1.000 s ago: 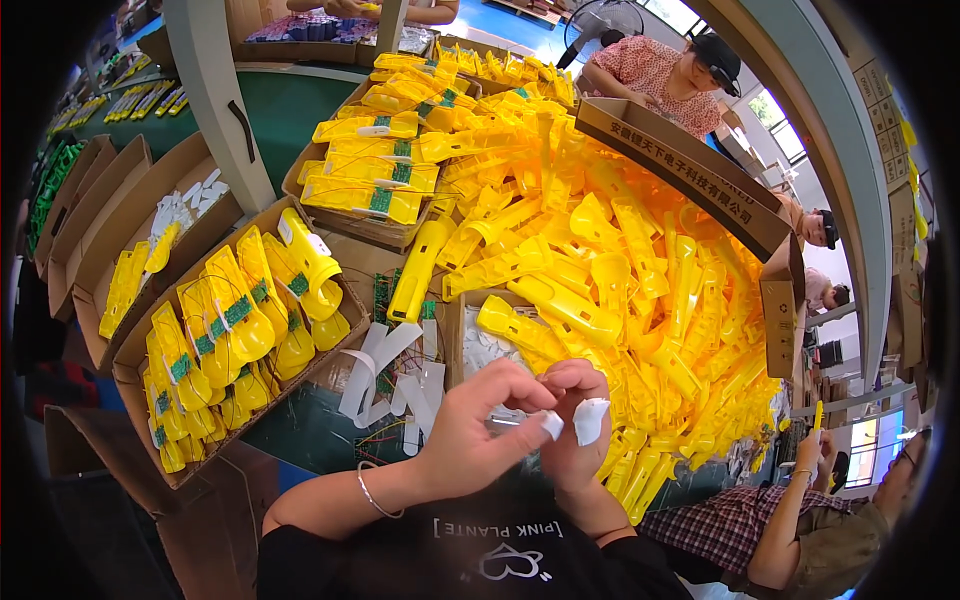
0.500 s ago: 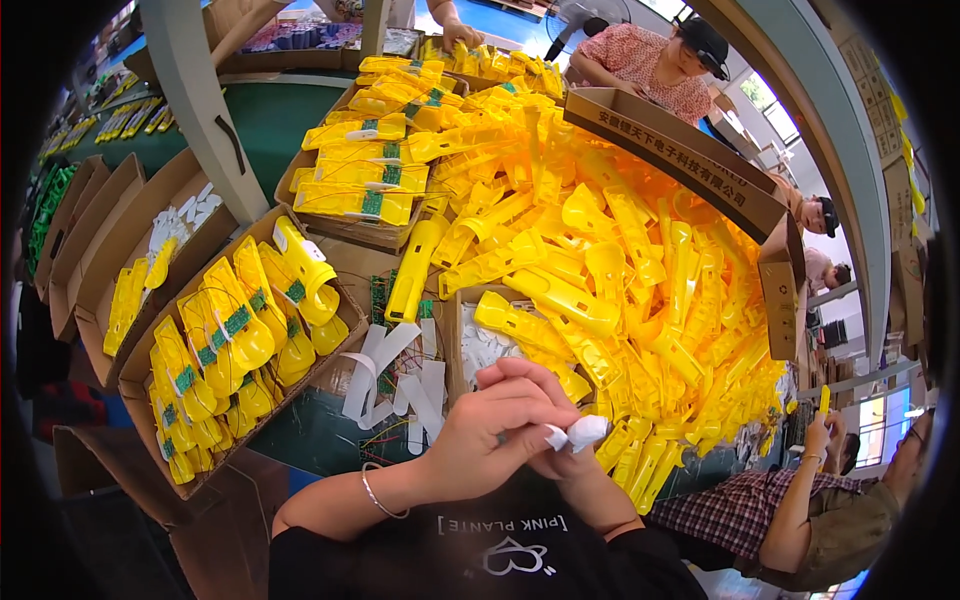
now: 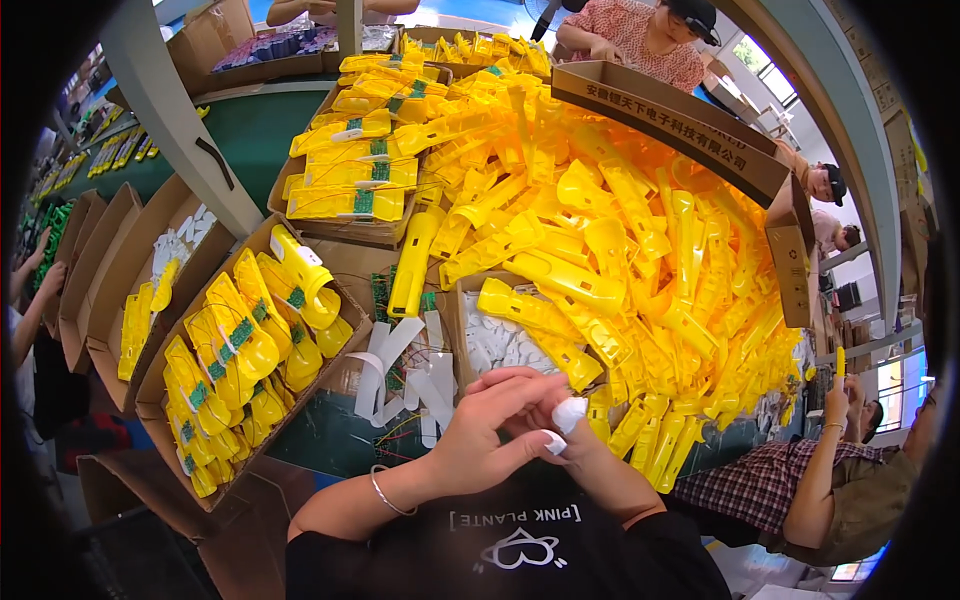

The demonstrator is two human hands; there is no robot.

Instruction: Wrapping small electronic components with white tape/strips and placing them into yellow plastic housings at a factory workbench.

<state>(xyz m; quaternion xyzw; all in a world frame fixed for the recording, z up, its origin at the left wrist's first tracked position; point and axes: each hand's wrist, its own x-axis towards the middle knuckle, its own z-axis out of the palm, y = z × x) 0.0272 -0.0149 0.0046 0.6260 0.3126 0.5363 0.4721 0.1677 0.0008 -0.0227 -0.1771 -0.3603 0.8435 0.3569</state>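
Note:
My two hands meet in front of my chest, just this side of a heap of yellow plastic shells. My left hand [image 3: 500,424], with a bangle at its wrist, is closed, its bent fingers laid over the fingers of my right hand [image 3: 582,446]. White wrapping [image 3: 569,414] covers the tip of the right thumb, and a smaller white wrap [image 3: 555,442] sits on the left thumb. Most of the right fingers are hidden behind the left ones. Whether anything is pinched between the hands cannot be seen. The nearest yellow shells [image 3: 535,308] lie just beyond.
At the left, a cardboard box [image 3: 345,345] holds yellow shells with green circuit boards and wires. White strips [image 3: 425,385] lie beside it. Small white parts [image 3: 500,345] fill a box before me. A cardboard wall [image 3: 665,125] borders the heap. Several people work around the table.
My hands stay together, but the right thumb with its white wrapping has lifted and turned up, away from the left thumb's wrap. The view has shifted slightly. Across the table, a co-worker's hand has left the yellow parts.

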